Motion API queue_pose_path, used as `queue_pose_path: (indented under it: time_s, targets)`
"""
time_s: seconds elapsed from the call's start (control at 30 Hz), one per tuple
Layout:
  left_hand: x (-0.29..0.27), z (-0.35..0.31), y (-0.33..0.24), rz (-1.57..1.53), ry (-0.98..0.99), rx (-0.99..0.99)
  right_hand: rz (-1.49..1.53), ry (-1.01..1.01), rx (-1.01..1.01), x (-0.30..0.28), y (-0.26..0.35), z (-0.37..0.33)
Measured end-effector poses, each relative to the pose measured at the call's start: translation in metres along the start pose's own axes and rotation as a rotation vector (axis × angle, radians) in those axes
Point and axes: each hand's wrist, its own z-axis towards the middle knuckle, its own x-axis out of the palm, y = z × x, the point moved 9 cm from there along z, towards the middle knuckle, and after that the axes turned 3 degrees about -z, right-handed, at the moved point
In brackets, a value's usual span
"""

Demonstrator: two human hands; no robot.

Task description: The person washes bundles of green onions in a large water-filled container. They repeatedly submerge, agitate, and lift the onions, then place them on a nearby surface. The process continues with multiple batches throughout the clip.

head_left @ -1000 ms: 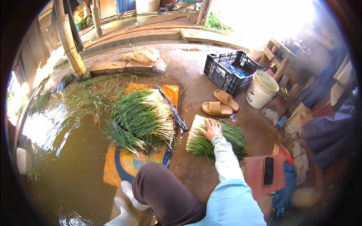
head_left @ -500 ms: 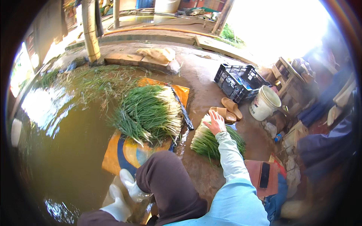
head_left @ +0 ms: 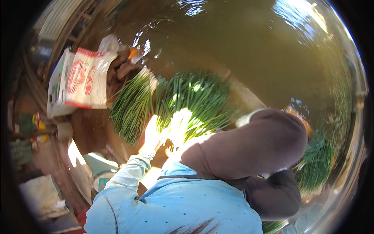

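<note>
Here, left hand point(head_left: 152, 134) laid on a pile of green chives point(head_left: 183, 105), sunlit to near white — fingers seemingly flat on the stalks, though too washed out by glare to tell whether spread or curled around any. Reached from a pale blue sleeve point(head_left: 130, 173) at lower left. Right hand nowhere in the frame.

Chives heaped in two overlapping bundles at the centre, the left bundle point(head_left: 130, 107) angled with pale ends toward the upper right, the larger one fanned out beside it and partly blown out by sun. Heaped at the edge of murky brown water point(head_left: 241, 43), filling the whole upper half and glinting at the top.

Just right of the pile, a bent knee in dark brown trousers point(head_left: 261, 144), hiding the lower right edge of the greens. More chives point(head_left: 315, 163) beyond that knee, near the right rim, with a scrap of orange sheet point(head_left: 300, 117) above them.

Up left, a white sack with red print point(head_left: 87, 80) resting on a pale crate point(head_left: 58, 89), beside brown scraps point(head_left: 122, 68) at the waterline.
</note>
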Motion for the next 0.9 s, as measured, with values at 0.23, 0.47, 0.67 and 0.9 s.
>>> queue_pose_path:
  time_s: [0.23,0.47,0.67,0.9]
  targets:
    - [-0.06,-0.039,0.052,0.116,-0.162,0.057,0.378,0.119,-0.071,-0.043,0.131,0.104]
    - [-0.105,0.028,0.106,0.718,-0.338,-0.161,0.333,0.216,-0.289,-0.022,0.239,0.109]
    - [-0.115,0.1,0.151,0.762,-0.406,-0.152,0.616,0.545,-0.116,0.045,0.256,0.05]
    - [-0.038,0.093,0.085,0.86,-0.311,0.045,0.583,0.507,-0.13,0.033,0.275,0.044]
